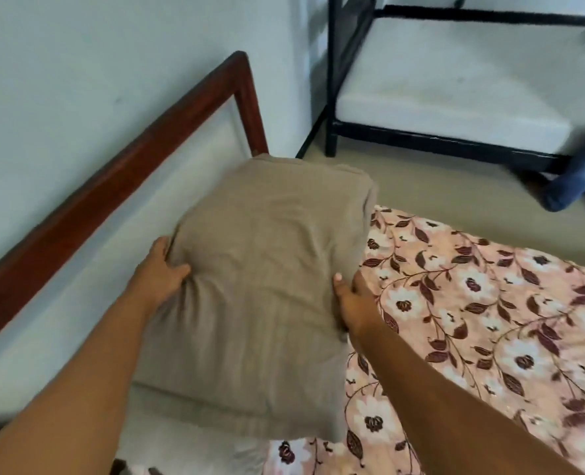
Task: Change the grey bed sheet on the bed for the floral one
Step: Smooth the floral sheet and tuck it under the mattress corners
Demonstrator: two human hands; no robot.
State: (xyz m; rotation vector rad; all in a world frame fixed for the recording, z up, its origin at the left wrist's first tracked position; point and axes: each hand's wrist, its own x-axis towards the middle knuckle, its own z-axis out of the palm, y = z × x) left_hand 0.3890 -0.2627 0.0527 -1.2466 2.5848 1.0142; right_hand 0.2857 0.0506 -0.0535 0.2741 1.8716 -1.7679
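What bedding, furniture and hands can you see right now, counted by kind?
pillow: 1
floral sheet: 1
hands: 2, left hand and right hand, both holding the pillow
headboard: 1
black frame: 1
Total: 6

Both arms reach forward; my left hand (162, 269) pinches the pillow (260, 286) edge, thumb on top; right hand (352, 303) grips opposite edge.
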